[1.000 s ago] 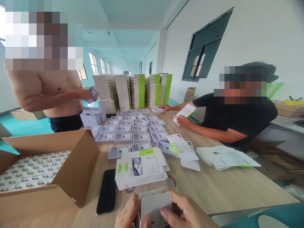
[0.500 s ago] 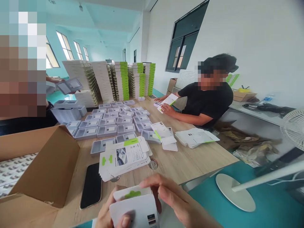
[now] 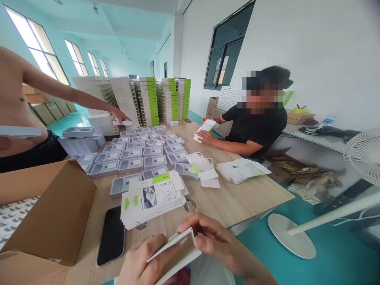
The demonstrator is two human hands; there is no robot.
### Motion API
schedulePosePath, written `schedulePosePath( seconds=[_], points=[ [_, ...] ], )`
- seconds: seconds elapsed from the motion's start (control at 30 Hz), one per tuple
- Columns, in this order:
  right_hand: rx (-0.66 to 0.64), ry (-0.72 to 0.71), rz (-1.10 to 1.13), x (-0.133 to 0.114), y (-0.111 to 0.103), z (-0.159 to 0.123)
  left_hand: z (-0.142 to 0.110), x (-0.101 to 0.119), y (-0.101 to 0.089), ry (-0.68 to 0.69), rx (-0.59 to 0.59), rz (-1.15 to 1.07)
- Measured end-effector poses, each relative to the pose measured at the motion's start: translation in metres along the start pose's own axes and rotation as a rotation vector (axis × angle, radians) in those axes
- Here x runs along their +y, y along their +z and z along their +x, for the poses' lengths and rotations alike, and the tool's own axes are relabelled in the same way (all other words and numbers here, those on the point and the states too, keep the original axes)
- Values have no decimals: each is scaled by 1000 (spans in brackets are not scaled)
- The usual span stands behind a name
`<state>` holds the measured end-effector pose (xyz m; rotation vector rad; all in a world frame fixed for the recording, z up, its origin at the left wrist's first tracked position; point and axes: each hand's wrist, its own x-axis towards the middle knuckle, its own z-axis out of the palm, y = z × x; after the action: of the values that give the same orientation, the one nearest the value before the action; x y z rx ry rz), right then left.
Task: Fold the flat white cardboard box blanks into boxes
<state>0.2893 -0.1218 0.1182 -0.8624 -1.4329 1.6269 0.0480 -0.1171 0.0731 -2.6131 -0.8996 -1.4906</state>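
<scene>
At the near edge of the table a white cardboard box (image 3: 182, 259) is held up, opened out with its hollow inside facing me. My left hand (image 3: 145, 259) grips it from the left, fingers over its upper panel. My right hand (image 3: 215, 247) pinches the box's right end between thumb and fingers. Just beyond lies a fanned stack of flat printed box sleeves (image 3: 154, 200), white with green. A black phone (image 3: 111, 236) rests to the left of that stack. Rows of grey trays (image 3: 130, 155) with small white inserts stand farther back.
An open brown carton (image 3: 56, 213) stands at left. Tall stacks of boxes (image 3: 148, 101) line the table's back. More flat sleeves (image 3: 242, 170) lie at right. One co-worker (image 3: 252, 122) sits at right holding a box; another person's arm (image 3: 74, 95) reaches in. A white fan (image 3: 292, 235) stands right.
The box in my hands has tilted and its end now gapes open. My right fingers have closed on its edge. The co-worker at left has stretched an arm toward the back trays.
</scene>
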Motion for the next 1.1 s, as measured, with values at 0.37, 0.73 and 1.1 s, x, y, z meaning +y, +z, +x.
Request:
schedulePosePath(
  seconds=[0.37, 0.73, 1.1],
  points=[
    [6, 496, 13, -40, -4, 23, -1, -6, 7, -25, -127, -53],
    [-38, 459, 18, -46, -11, 20, -1, -4, 14, -27, -88, 13],
    [-104, 311, 80, -10, -25, 22, -5, -6, 16, -5, -1, 86]
  ],
)
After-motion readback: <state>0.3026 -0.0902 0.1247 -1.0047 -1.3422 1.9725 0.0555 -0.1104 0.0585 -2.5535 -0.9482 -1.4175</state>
